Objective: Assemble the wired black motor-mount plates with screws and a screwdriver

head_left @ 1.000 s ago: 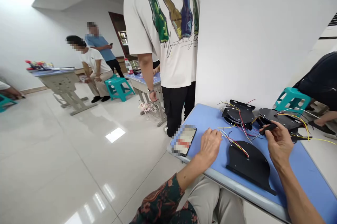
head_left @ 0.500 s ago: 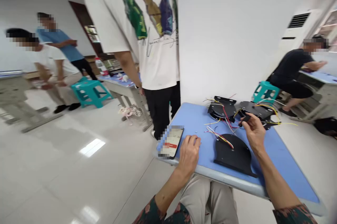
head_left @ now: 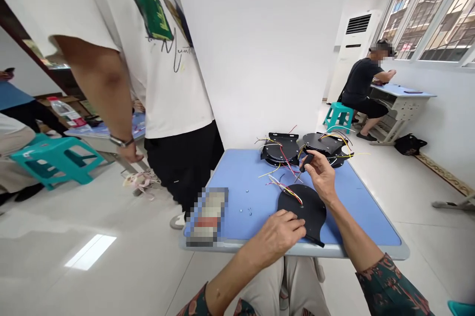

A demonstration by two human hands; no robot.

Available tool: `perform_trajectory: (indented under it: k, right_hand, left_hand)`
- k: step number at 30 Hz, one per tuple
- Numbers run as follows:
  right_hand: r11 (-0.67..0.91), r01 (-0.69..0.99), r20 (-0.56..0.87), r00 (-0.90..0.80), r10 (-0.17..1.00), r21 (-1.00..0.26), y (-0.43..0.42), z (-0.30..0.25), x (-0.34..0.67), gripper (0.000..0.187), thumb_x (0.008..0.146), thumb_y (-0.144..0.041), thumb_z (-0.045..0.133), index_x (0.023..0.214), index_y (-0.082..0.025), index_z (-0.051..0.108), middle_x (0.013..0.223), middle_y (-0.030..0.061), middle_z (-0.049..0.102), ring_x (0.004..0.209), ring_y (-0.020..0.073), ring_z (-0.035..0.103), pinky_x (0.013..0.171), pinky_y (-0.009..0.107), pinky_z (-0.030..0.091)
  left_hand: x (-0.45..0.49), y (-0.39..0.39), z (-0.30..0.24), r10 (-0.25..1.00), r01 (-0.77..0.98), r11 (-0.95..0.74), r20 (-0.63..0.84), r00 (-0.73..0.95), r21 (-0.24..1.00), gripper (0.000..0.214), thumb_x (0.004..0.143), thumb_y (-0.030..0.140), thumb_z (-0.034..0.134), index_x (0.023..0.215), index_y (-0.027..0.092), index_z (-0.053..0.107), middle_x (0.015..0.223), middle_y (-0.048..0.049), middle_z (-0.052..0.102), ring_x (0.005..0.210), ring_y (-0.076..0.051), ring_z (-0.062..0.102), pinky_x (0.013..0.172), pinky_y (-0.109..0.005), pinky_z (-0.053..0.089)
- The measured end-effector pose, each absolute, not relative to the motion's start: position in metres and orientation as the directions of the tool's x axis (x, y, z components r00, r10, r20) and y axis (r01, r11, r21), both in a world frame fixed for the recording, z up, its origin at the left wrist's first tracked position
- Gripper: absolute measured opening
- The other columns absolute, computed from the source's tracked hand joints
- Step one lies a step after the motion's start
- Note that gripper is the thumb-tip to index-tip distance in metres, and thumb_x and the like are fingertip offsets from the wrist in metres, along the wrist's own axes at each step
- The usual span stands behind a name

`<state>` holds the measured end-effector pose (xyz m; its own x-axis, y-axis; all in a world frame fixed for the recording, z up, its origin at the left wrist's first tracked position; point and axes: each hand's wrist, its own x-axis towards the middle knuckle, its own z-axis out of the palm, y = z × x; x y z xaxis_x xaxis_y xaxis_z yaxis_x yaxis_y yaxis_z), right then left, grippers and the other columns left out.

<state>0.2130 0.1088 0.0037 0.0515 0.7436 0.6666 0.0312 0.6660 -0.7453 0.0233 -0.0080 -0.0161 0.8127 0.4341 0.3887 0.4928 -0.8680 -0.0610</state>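
My right hand grips a screwdriver by its black handle, the thin shaft slanting down over the far edge of a black rounded plate. The plate lies flat near the table's front edge, with white, yellow and red wires coming out of its face. My left hand rests at the plate's near left part, fingers bent and close together. Whatever is at its fingertips is too small or hidden to name. Several small screws lie on the blue tabletop left of the plate.
Black round assemblies with loose wires stand at the back of the blue table, against a white pillar. A phone, blurred out, lies at the left edge. A person in a white shirt stands close by on the left.
My left hand has gone from the tabletop beside the screws onto the black plate. The screwdriver has swung shaft-down over the plate. The view has turned right.
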Motion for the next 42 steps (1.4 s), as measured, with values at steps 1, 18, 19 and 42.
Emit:
perform_trajectory:
  k: [1, 18, 19, 42]
  right_hand:
    - [0.672, 0.008, 0.672, 0.038, 0.740, -0.741, 0.106, 0.005, 0.211, 0.038, 0.092, -0.038, 0.069, 0.126, -0.025, 0.059, 0.100, 0.0053, 0.070, 0.083, 0.0194, 0.071, 0.082, 0.040, 0.061]
    - [0.641, 0.535, 0.751, -0.018, 0.660, -0.551, 0.112, -0.002, 0.217, 0.030, 0.093, -0.031, 0.063, 0.121, -0.023, 0.064, 0.091, 0.0038, 0.071, 0.075, 0.0194, 0.067, 0.077, 0.036, 0.059]
    - [0.654, 0.510, 0.751, -0.024, 0.660, -0.558, 0.111, -0.002, 0.215, 0.031, 0.093, -0.032, 0.062, 0.123, -0.023, 0.064, 0.092, 0.0038, 0.071, 0.077, 0.0193, 0.067, 0.078, 0.036, 0.059]
    - [0.737, 0.443, 0.771, -0.145, 0.620, -0.510, 0.102, 0.002, 0.206, 0.030, 0.095, -0.027, 0.059, 0.124, -0.026, 0.063, 0.097, 0.0038, 0.073, 0.080, 0.0186, 0.069, 0.079, 0.035, 0.062]
  left_hand:
    - [0.017, -0.006, -0.013, 0.431, 0.475, -0.879, 0.365, 0.825, -0.036, 0.021, 0.105, 0.020, 0.046, 0.105, 0.018, 0.067, 0.124, -0.0075, 0.074, 0.107, -0.016, 0.065, 0.090, -0.030, 0.050]
    - [0.018, 0.012, -0.009, 0.853, 0.653, -0.518, 0.382, 0.355, 0.552, 0.016, 0.099, 0.020, 0.059, 0.095, 0.020, 0.074, 0.096, -0.0036, 0.079, 0.091, -0.016, 0.072, 0.088, -0.028, 0.056]
    - [0.020, 0.021, -0.006, 0.906, 0.673, -0.417, 0.343, 0.250, 0.611, 0.015, 0.096, 0.014, 0.060, 0.098, 0.020, 0.074, 0.096, -0.0029, 0.079, 0.090, -0.016, 0.072, 0.088, -0.028, 0.056]
    - [0.038, 0.076, -0.008, 0.962, 0.701, -0.238, 0.064, 0.265, 0.673, 0.030, 0.086, 0.010, 0.069, 0.111, 0.024, 0.078, 0.105, -0.0029, 0.080, 0.095, -0.019, 0.073, 0.091, -0.028, 0.053]
